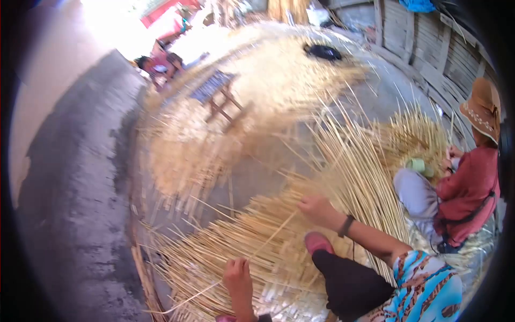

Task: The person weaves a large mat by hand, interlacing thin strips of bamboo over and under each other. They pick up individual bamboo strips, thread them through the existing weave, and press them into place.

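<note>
My left hand (237, 275) is closed low in the head view, its fingers pinched on a thin pale strip of split cane or reed (273, 234). The strip slants up to my right hand (322, 211), which is also closed on it and a little blurred. Past my left hand, a pale length runs down to the lower left. Beneath both hands lies a spread of flat woven and loose straw-coloured strips (214, 249). My pink shoe (319, 243) rests on this spread, just below my right hand.
A bundle of long stalks (359, 177) lies right of my right hand. Beside it sits a person in a red top (472, 182), near a green container (417, 166). A small wooden stool (221, 104) stands among strips farther off. Another person (161, 67) is at the back left.
</note>
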Motion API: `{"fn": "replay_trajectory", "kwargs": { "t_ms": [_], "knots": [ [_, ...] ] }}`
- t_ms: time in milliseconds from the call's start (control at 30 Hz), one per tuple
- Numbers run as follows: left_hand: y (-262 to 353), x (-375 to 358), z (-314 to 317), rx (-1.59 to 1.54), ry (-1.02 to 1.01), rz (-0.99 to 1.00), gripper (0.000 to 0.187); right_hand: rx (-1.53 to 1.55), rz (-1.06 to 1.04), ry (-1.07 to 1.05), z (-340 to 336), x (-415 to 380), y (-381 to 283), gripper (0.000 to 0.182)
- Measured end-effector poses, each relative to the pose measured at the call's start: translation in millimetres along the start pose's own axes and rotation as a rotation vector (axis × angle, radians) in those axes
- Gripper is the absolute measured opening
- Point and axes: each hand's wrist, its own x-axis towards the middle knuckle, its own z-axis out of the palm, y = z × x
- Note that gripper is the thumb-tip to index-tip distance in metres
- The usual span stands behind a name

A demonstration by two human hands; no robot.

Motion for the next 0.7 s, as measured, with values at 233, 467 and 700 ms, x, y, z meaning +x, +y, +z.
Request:
{"fn": "replay_trajectory", "kwargs": {
  "t_ms": [233,467,700],
  "knots": [
    [64.8,-58.4,-154.0,0.405,0.216,0.126,0.019,-0.102,-0.230,0.210,-117.2,32.6,-54.6,0.008],
    [134.6,-145.2,-244.5,0.596,1.292,0.353,0.019,-0.210,-0.431,0.244,-200.1,69.5,-154.0,0.008],
    [171.6,-227.8,-302.5,0.528,1.363,0.254,0.025,0.608,-0.573,0.621,-300.6,83.4,-269.2,0.021]
  ]
}}
